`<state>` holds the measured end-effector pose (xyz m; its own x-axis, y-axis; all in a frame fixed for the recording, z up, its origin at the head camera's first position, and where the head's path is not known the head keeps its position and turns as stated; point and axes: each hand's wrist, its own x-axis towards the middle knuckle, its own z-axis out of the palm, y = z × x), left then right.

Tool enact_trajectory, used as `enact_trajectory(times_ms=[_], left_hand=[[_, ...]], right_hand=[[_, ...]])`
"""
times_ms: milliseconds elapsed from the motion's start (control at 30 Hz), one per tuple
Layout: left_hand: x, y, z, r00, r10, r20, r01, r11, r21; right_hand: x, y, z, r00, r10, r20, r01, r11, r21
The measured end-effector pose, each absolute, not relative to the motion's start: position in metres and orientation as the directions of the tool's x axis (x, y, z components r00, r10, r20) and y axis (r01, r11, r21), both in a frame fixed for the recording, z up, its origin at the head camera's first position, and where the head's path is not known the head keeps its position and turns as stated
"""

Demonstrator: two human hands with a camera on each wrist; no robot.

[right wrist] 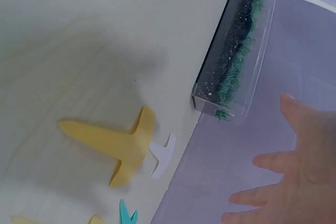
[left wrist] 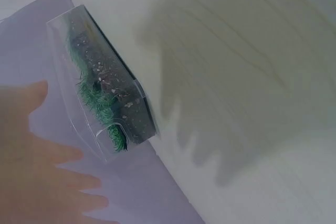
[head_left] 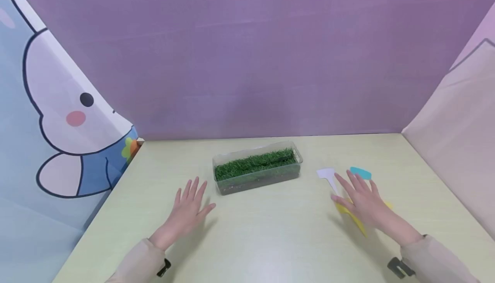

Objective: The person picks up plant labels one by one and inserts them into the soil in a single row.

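A clear plastic box [head_left: 257,167] of dark soil topped with green artificial-looking grass [head_left: 255,162] stands at the middle back of the table. My left hand [head_left: 185,212] hovers palm down at its front left, fingers spread and nothing in it. Over at the right, my right hand [head_left: 365,203] hangs spread above several T-shaped plant labels, partly covering them in the head view. A yellow plant label [right wrist: 123,142] lies beside a white plant label [right wrist: 164,154]. A teal plant label [head_left: 361,173] sits behind them, and part of another yellow plant label [right wrist: 94,220] shows at the right wrist view's lower edge.
The pale wooden table [head_left: 267,240] meets a purple cloth backdrop [head_left: 255,59] along its back edge. A cartoon-printed cloth [head_left: 77,102] hangs at the left, and a pale pink cloth [head_left: 464,136] at the right.
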<state>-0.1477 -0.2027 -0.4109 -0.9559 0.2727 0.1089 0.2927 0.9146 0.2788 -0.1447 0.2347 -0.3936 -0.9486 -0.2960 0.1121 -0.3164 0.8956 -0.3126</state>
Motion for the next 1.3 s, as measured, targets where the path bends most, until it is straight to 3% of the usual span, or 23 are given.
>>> enact_trajectory(times_ms=[767, 933, 1167, 1300], left_hand=[[-0.168, -0.197, -0.407, -0.941, 0.261, 0.217, 0.320, 0.893, 0.317], [-0.174, -0.195, -0.406, -0.956, 0.237, 0.175, 0.288, 0.873, 0.393], [-0.188, -0.190, -0.401, -0.988, 0.150, 0.044, 0.148, 0.804, 0.576], [-0.195, -0.188, -0.402, -0.994, 0.100, 0.047, 0.107, 0.769, 0.630]], right_hand=[[-0.187, 0.209, -0.378, -0.923, -0.354, 0.150, -0.384, 0.863, -0.327], [-0.198, 0.201, -0.374, -0.927, -0.356, 0.115, -0.371, 0.838, -0.400], [-0.221, 0.187, -0.369, -0.944, -0.328, 0.024, -0.299, 0.824, -0.481], [-0.233, 0.177, -0.370, -0.949, -0.315, 0.008, -0.279, 0.827, -0.489]])
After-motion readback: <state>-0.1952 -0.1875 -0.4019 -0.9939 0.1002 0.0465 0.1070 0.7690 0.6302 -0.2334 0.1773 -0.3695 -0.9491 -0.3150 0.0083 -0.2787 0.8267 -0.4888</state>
